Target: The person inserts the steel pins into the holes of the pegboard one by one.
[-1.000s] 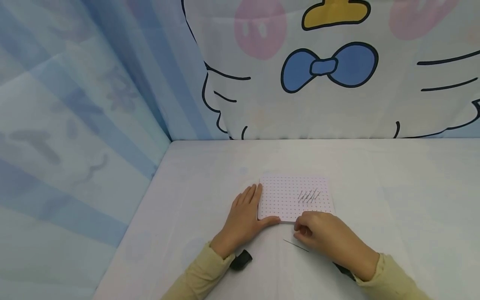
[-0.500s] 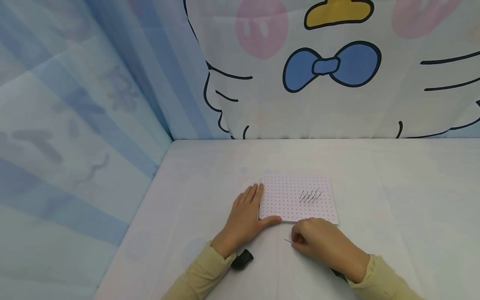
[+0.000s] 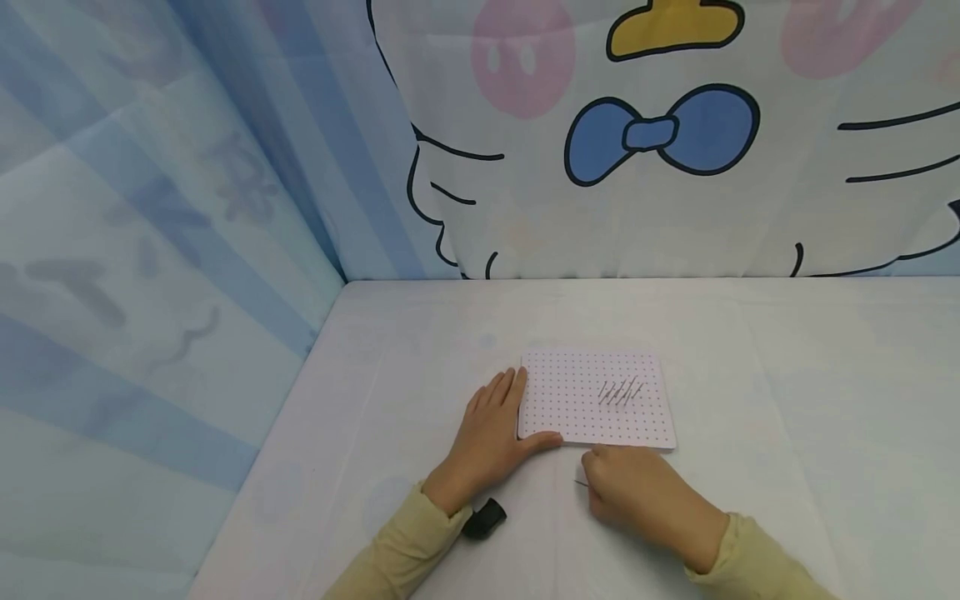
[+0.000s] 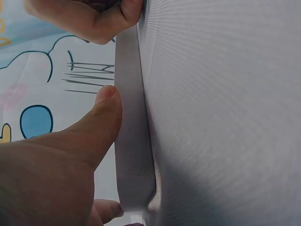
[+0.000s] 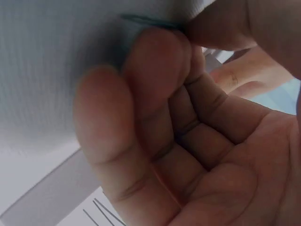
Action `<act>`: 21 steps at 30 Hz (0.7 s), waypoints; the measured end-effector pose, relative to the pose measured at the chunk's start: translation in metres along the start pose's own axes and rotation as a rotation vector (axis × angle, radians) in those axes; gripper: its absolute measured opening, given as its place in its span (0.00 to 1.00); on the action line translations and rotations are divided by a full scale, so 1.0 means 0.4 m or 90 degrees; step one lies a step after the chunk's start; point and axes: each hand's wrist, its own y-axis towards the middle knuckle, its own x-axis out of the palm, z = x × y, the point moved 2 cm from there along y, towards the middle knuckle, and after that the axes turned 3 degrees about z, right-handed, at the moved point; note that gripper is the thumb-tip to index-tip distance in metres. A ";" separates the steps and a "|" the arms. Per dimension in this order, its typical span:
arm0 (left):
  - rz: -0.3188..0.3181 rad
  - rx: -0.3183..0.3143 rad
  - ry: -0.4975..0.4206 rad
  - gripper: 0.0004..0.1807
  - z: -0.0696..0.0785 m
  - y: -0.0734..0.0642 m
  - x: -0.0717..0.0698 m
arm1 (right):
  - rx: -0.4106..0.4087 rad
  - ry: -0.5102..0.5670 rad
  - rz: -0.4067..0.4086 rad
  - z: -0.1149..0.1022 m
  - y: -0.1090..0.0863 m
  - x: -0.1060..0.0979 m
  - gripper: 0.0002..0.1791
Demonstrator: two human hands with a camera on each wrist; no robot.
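Observation:
A white pegboard [image 3: 555,396] with rows of small holes lies flat on the table. Several thin metal pins [image 3: 618,392] stand in its right half. My left hand [image 3: 480,458] rests with straight fingers along the board's left side, its thumb [image 4: 106,110] against the front edge. Just in front of the board, my right hand [image 3: 648,497] is low at the tabletop with curled fingers. It pinches a thin metal pin [image 3: 581,482] between thumb and fingertips. One end of that pin juts out to the left; the rest is mostly hidden by the hand.
A pale cloth covers the table [image 3: 810,417]. A black object [image 3: 484,520] lies at the left sleeve. A printed curtain [image 3: 675,217] hangs behind the table, and another blue-white cloth [image 3: 150,317] hangs at the left.
My right hand has moved slightly down and left from the board's front edge, and its fingers have closed over the pin lying on the table. The left hand stays at the board.

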 end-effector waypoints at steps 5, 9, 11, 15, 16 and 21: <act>-0.002 0.000 -0.007 0.56 0.001 -0.001 -0.003 | -0.001 0.026 -0.015 0.001 -0.002 0.000 0.12; -0.002 0.002 -0.011 0.57 0.000 -0.001 -0.003 | 0.018 0.084 -0.030 0.002 0.000 -0.008 0.13; -0.002 0.002 -0.011 0.57 -0.001 -0.001 -0.001 | 0.033 0.115 -0.034 0.005 0.002 -0.014 0.14; 0.000 0.003 -0.014 0.57 -0.002 0.000 0.001 | 0.066 0.167 -0.029 0.013 0.003 -0.029 0.17; 0.001 0.002 -0.016 0.57 -0.002 0.000 0.000 | 0.071 0.174 -0.025 0.015 0.003 -0.032 0.17; -0.001 -0.001 -0.023 0.57 -0.002 -0.001 -0.003 | 0.079 0.178 0.000 0.024 0.000 -0.046 0.14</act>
